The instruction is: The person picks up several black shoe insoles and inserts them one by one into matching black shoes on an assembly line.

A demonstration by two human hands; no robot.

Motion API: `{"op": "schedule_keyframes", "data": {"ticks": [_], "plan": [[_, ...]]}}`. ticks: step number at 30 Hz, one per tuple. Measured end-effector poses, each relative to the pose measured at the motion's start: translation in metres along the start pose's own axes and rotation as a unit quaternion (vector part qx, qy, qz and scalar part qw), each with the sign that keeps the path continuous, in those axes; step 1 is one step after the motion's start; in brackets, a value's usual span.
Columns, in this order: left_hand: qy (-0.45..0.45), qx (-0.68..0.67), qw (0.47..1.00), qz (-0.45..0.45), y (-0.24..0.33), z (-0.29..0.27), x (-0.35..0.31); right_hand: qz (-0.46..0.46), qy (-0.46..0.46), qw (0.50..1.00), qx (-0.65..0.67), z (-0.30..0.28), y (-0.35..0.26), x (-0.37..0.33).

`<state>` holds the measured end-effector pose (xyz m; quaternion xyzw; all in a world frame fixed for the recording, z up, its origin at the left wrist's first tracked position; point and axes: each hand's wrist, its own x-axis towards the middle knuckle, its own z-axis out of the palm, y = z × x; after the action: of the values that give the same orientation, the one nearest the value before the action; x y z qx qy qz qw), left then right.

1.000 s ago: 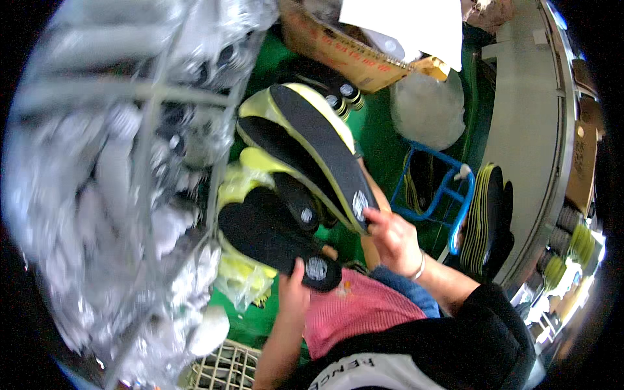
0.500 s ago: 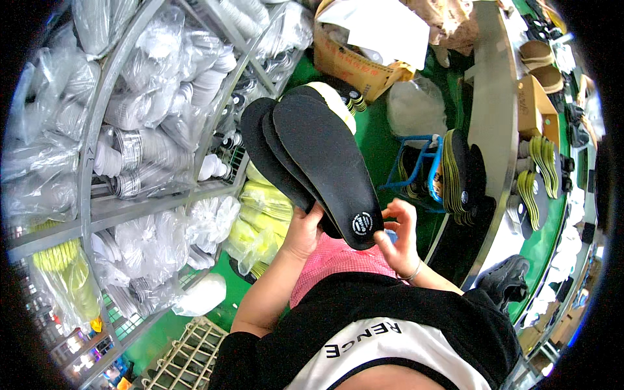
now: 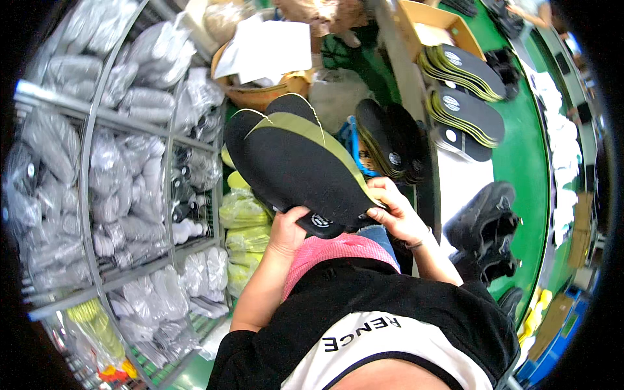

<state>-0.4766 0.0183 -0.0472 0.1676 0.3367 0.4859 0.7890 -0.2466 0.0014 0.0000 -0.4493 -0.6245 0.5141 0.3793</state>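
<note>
Several black insoles (image 3: 305,170) fan out in front of me, toes pointing away. A yellow-green layer shows along the toe and right edge of the top one. At the heels, my left hand (image 3: 288,231) grips the left side of the bundle, its thumb on top and most fingers hidden beneath. My right hand (image 3: 399,212) pinches the heel edge of the top insole between thumb and fingers. Pale round prints show on the lower heels. Just beyond my right hand, another stack of black and yellow-green insoles (image 3: 379,138) stands by a blue frame (image 3: 356,148).
A metal rack (image 3: 86,195) of bagged goods fills the left side. On the bench at right lie insole stacks (image 3: 465,116), black shoes (image 3: 482,227) and an open carton (image 3: 437,27). A box (image 3: 276,91) topped with white sheets (image 3: 270,51) stands ahead. Yellow-green bagged bundles (image 3: 246,214) sit near my left.
The view has swung right, showing more of the bench. The top insole has turned, its toe swinging left and its yellow-green edge coming into sight; my right hand now pinches its heel.
</note>
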Motion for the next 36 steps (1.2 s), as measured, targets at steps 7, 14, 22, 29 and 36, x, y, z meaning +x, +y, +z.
{"op": "schedule_keyframes", "data": {"ticks": [7, 14, 22, 29, 36], "plan": [[-0.030, 0.026, 0.979, -0.201, -0.017, -0.025, 0.032, -0.144, 0.045, 0.969, -0.198, -0.034, -0.044, -0.018], [-0.220, -0.114, 0.948, -0.200, -0.006, 0.027, 0.030, -0.197, 0.116, 0.948, -0.221, -0.024, -0.069, -0.035], [-0.190, -0.035, 0.952, -0.236, 0.010, 0.011, 0.024, -0.104, 0.144, 0.949, -0.260, 0.030, -0.086, -0.047], [-0.198, 0.001, 0.943, -0.269, 0.013, 0.002, 0.015, -0.065, 0.191, 0.939, -0.277, 0.064, -0.101, -0.062], [-0.210, 0.033, 0.932, -0.293, 0.003, 0.006, 0.004, -0.064, 0.240, 0.918, -0.310, 0.074, -0.107, -0.083]]}}
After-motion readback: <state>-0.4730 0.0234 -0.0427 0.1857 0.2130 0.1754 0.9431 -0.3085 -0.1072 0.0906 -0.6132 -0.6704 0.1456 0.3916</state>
